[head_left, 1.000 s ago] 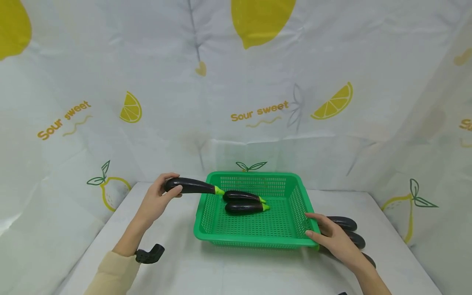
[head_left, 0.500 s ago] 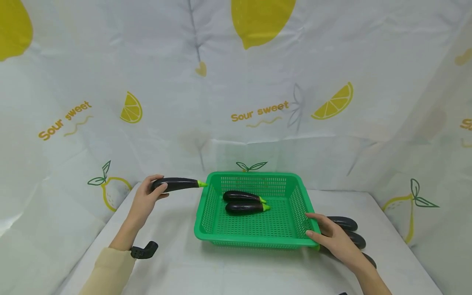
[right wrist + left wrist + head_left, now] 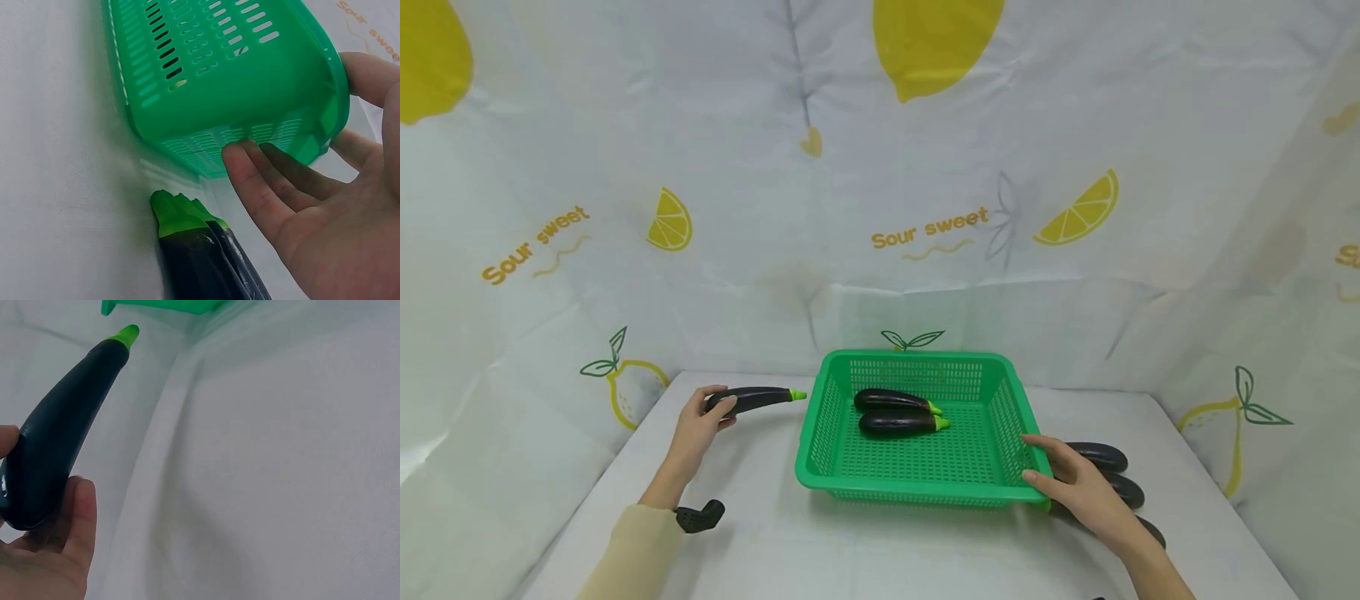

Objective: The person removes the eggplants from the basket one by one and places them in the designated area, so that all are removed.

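In the head view my left hand (image 3: 694,429) grips a dark purple eggplant (image 3: 756,400) by its thick end, left of the green plastic basket (image 3: 917,490). The eggplant's light green stem points toward the basket, just short of its left wall. Whether it touches the table I cannot tell. Two eggplants, a rear one (image 3: 891,400) and a front one (image 3: 893,424), lie side by side inside the basket. My right hand (image 3: 1086,492) holds the basket's right rim near the front corner; the right wrist view shows several fingers along the outer wall.
Several more eggplants (image 3: 1101,455) lie on the white table (image 3: 850,554) right of the basket, partly hidden behind my right hand. A white lemon-print curtain (image 3: 760,275) encloses the table at the back and sides.
My left hand has drawn the eggplant leftward, away from over the basket's left edge, and then lowered it toward the table. The right hand and the basket stay in place.
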The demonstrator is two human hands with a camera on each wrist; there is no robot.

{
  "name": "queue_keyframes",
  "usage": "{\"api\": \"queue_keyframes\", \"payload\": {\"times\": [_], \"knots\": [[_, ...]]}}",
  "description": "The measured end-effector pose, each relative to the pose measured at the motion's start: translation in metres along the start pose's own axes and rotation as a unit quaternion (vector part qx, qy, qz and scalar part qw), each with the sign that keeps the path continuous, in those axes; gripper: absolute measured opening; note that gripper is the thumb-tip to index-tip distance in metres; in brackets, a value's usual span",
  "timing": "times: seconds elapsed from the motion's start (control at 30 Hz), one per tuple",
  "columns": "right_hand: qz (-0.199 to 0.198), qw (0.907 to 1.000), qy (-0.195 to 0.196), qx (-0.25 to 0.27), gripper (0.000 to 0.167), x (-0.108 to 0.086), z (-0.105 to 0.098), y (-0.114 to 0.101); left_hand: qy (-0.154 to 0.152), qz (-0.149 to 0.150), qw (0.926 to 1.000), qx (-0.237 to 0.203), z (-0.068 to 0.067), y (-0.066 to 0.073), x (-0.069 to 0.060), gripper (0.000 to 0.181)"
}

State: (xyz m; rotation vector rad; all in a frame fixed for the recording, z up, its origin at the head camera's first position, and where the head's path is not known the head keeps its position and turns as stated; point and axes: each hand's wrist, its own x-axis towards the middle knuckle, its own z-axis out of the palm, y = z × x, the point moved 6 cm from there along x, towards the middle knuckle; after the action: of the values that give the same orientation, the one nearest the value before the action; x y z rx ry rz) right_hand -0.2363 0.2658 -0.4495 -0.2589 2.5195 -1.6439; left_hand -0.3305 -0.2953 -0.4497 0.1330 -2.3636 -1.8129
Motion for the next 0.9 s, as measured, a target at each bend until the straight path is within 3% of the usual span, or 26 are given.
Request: {"api": "queue_keyframes", "payload": {"times": [0.2, 0.33, 0.53, 0.73, 0.9], "knots": [[0.010, 0.9999, 0.003, 0.001, 0.061, 0.001, 0.000, 0.002, -0.006, -0.044, 0.9989, 0.018, 0.006, -0.021, 0.004, 0.055], [0.013, 0.9999, 0.002, 0.000, 0.062, 0.002, 0.000, 0.003, -0.013, -0.055, 0.9974, 0.044, 0.011, -0.030, 0.006, 0.055], [0.012, 0.9999, -0.002, 0.007, 0.062, 0.000, -0.001, 0.002, -0.021, -0.053, 0.9948, 0.084, 0.018, -0.037, 0.007, 0.054], [0.008, 0.9999, -0.004, 0.007, 0.061, 0.001, 0.000, 0.001, -0.034, -0.043, 0.9847, 0.165, 0.020, -0.039, 0.004, 0.049], [0.011, 0.9998, -0.006, 0.012, 0.062, 0.001, 0.000, 0.002, -0.043, -0.031, 0.9802, 0.191, 0.022, -0.037, 0.003, 0.048]]}}
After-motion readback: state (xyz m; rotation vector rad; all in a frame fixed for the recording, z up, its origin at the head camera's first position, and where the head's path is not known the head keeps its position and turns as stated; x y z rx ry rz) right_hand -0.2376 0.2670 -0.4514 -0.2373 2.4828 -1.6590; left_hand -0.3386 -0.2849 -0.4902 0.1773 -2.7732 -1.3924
